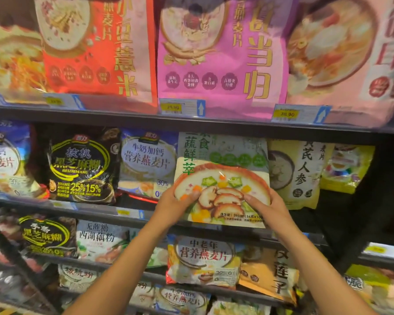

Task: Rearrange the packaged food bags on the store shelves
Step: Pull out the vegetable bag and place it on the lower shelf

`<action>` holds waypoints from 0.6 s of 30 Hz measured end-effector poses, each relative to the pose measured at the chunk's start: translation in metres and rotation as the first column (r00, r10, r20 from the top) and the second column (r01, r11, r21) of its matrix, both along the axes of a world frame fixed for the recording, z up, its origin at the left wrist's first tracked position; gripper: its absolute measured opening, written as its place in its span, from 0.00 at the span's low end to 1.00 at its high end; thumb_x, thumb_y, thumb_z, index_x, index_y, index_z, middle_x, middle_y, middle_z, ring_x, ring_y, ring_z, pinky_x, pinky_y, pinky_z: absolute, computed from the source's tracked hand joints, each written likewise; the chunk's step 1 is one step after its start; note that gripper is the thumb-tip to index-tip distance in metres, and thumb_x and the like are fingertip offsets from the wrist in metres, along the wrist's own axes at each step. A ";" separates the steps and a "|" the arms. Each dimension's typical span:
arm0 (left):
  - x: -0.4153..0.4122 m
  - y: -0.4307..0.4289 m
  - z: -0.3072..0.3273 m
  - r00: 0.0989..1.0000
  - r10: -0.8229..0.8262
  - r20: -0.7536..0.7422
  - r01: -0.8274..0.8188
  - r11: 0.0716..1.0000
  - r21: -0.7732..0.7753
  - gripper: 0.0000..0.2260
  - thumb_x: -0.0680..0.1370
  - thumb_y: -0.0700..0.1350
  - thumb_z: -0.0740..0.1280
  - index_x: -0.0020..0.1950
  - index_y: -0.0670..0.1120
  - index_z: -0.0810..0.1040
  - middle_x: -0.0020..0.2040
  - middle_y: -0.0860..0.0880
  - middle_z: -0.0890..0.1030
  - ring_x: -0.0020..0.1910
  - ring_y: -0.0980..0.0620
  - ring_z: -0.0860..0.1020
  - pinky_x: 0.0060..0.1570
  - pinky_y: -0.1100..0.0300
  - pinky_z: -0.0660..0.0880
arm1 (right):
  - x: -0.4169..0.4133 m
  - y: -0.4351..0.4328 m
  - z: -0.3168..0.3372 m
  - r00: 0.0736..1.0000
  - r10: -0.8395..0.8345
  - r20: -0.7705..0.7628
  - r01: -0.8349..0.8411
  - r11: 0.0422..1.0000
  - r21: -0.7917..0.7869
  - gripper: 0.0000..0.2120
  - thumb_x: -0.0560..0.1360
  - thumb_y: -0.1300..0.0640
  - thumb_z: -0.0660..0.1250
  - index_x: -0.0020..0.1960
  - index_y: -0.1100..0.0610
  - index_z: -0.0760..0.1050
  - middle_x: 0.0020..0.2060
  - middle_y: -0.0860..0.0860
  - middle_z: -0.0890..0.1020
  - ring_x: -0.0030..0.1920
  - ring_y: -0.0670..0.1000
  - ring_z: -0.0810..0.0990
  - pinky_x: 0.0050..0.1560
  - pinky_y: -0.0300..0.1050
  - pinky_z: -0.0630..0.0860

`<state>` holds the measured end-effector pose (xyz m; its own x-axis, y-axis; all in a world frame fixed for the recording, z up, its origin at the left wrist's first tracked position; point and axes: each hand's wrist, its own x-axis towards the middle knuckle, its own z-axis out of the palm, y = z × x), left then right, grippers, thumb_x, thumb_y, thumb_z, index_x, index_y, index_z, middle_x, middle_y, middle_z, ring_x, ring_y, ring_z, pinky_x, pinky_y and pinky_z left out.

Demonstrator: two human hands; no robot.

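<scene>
Up close: both hands gripped one vegetable-and-mushroom bag (223, 178) at the middle shelf (146, 218).
Left hand (176, 204) was closed on the bag's lower left corner, thumb across the printed bowl; right hand (267, 206) was closed on its lower right edge, thumb on the front. Bag stood upright between the fingers, its bottom edge hanging past the shelf lip. Just left of the left fingers sat a blue oatmeal bag (147, 162); just right of the right fingers, a yellow ginseng bag (298, 173).

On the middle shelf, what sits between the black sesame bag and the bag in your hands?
Head view: one blue-and-white oatmeal bag, between black bag and held green vegetable-picture bag.
</scene>
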<state>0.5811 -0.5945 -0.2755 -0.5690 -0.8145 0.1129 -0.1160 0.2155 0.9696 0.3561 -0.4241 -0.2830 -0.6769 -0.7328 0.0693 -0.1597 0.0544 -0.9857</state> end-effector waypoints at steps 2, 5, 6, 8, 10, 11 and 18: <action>-0.010 -0.014 -0.001 1.000 -0.014 0.012 0.014 1.000 0.009 0.27 0.75 0.54 0.76 0.71 0.63 0.68 0.58 0.56 0.83 0.54 0.63 0.81 0.46 0.70 0.78 | -0.011 -0.010 -0.002 1.000 0.002 0.000 -0.002 1.000 0.024 0.28 0.69 0.43 0.80 0.66 0.48 0.77 0.56 0.46 0.86 0.56 0.47 0.85 0.58 0.49 0.81; -0.022 -0.034 -0.006 0.999 -0.022 0.048 0.022 1.000 0.011 0.26 0.75 0.54 0.77 0.71 0.56 0.74 0.58 0.54 0.84 0.57 0.56 0.82 0.49 0.65 0.79 | -0.022 -0.024 -0.006 1.000 -0.023 -0.010 0.024 0.996 0.084 0.20 0.71 0.46 0.79 0.59 0.48 0.76 0.54 0.48 0.85 0.54 0.49 0.84 0.57 0.52 0.81; -0.026 -0.040 -0.010 0.998 -0.011 0.062 0.010 1.000 0.011 0.28 0.74 0.54 0.78 0.72 0.52 0.76 0.58 0.53 0.85 0.57 0.54 0.83 0.50 0.62 0.80 | -0.026 -0.028 -0.008 0.999 -0.033 -0.020 0.035 0.994 0.105 0.19 0.72 0.47 0.79 0.57 0.49 0.75 0.53 0.49 0.84 0.53 0.50 0.84 0.54 0.51 0.81; -0.031 -0.047 -0.020 0.997 0.019 0.073 -0.022 0.999 0.030 0.27 0.72 0.53 0.80 0.69 0.50 0.78 0.56 0.53 0.86 0.57 0.52 0.84 0.55 0.53 0.82 | -0.032 -0.033 -0.013 0.997 -0.044 -0.056 0.052 0.988 0.144 0.21 0.71 0.47 0.80 0.57 0.53 0.76 0.51 0.52 0.84 0.49 0.51 0.83 0.46 0.48 0.78; -0.034 -0.049 -0.025 0.996 0.028 0.086 -0.030 0.999 0.027 0.25 0.71 0.51 0.81 0.65 0.50 0.79 0.54 0.54 0.86 0.56 0.52 0.84 0.57 0.48 0.82 | -0.036 -0.035 -0.019 0.995 -0.046 -0.084 0.060 0.983 0.173 0.23 0.71 0.47 0.80 0.58 0.57 0.77 0.50 0.53 0.84 0.48 0.53 0.84 0.42 0.46 0.76; -0.035 -0.048 -0.026 0.996 0.020 0.092 -0.022 1.000 0.019 0.23 0.71 0.49 0.81 0.64 0.50 0.79 0.54 0.54 0.86 0.55 0.52 0.84 0.57 0.49 0.82 | -0.038 -0.034 -0.021 0.995 -0.047 -0.093 0.063 0.982 0.179 0.22 0.70 0.48 0.81 0.57 0.56 0.76 0.51 0.53 0.84 0.48 0.52 0.84 0.42 0.46 0.76; -0.022 -0.051 -0.044 0.957 -0.074 0.280 0.088 0.995 -0.038 0.22 0.70 0.52 0.82 0.61 0.57 0.79 0.53 0.57 0.86 0.54 0.57 0.83 0.57 0.51 0.82 | -0.038 -0.024 -0.039 0.973 0.041 -0.226 0.017 0.968 0.250 0.26 0.67 0.46 0.83 0.58 0.47 0.72 0.52 0.44 0.83 0.51 0.46 0.83 0.44 0.46 0.79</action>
<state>0.5592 -0.6458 -0.3200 -0.6478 -0.7615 -0.0202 -0.3596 0.2824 0.8893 0.3182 -0.4481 -0.3219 -0.6554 -0.7544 0.0350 -0.3801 0.2895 -0.8785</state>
